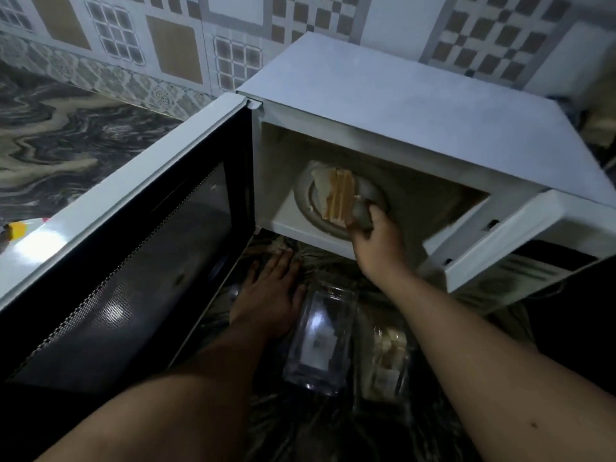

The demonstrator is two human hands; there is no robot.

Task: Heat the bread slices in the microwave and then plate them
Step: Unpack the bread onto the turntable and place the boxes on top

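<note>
Currently right hand [373, 238] fingers pinch bread slices [336, 196] on edge over the plate [306, 208] inside the open microwave [416, 105]. Left hand [270, 295] flat on tabletop [50, 135], fingers spread

The white microwave [400, 105] stands with its door [133, 261] swung wide to the left. The right hand [373, 235] reaches into the cavity and grips a stack of bread slices [336, 198] on edge over the round turntable [306, 208] — the fingers are blurred, so the exact grip is unclear. The left hand [266, 295] rests flat on the dark marbled counter [66, 128], just beside a clear plastic container [320, 338] — a second one [386, 361] lies to its right.
</note>
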